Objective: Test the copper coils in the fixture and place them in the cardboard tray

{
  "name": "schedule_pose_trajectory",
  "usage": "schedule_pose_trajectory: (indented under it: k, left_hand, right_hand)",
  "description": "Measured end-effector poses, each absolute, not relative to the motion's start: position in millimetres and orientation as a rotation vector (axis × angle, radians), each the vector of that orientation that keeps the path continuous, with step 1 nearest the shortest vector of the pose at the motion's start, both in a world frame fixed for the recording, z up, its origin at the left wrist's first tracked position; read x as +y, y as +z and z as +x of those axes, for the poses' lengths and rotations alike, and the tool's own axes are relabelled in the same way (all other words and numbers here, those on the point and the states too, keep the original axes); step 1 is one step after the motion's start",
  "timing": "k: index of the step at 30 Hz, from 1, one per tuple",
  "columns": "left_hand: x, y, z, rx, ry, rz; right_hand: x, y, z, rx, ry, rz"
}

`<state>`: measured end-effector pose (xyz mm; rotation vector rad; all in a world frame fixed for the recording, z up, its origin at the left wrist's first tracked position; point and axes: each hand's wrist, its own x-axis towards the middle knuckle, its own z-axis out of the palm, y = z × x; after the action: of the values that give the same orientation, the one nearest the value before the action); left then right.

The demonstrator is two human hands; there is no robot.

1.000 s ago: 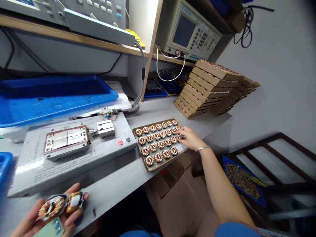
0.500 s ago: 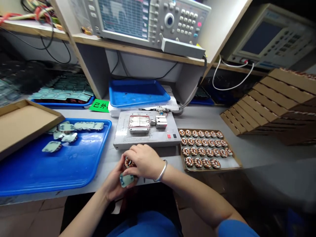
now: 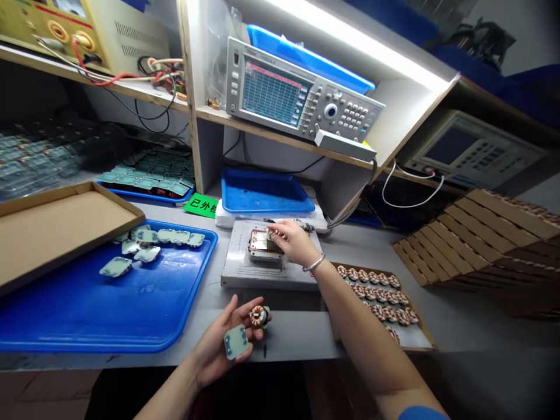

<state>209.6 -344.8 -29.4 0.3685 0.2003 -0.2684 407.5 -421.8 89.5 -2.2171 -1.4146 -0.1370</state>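
My left hand (image 3: 227, 335), palm up over the front edge of the bench, cradles wire-wound toroidal coils on pale green base plates. One coil (image 3: 258, 316) shows its copper winding near the fingertips; a green base plate (image 3: 237, 342) faces up beside it. My right hand (image 3: 294, 240), with a metal bangle at the wrist, pinches another toroidal coil (image 3: 276, 234) over the test fixture (image 3: 263, 245). The fingers partly hide that coil, and I cannot tell whether it touches the fixture's metal plate.
A blue tray (image 3: 131, 309) at left holds several coils, plates up. A cardboard tray (image 3: 413, 335) with rows of coils lies at right, partly behind my right forearm. A measuring instrument (image 3: 306, 99) stands on the shelf; stacked cardboard trays (image 3: 476, 233) stand farther right.
My right hand has left my left hand and moved up and forward to the fixture with a coil. My left hand has opened out, showing its coils. The camera view has tilted up.
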Motion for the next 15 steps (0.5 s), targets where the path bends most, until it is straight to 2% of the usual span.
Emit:
schedule_pose_trajectory:
  k: [9,15]
  left_hand:
    - [-345,-24,212,0.263,-0.282,0.329]
    - [-344,-53,226,0.200,-0.301,0.364]
  right_hand:
    - [-412,69,412,-1.560,-0.213,-2.277]
    - [-412,66,411,-1.519,-0.226,-2.265]
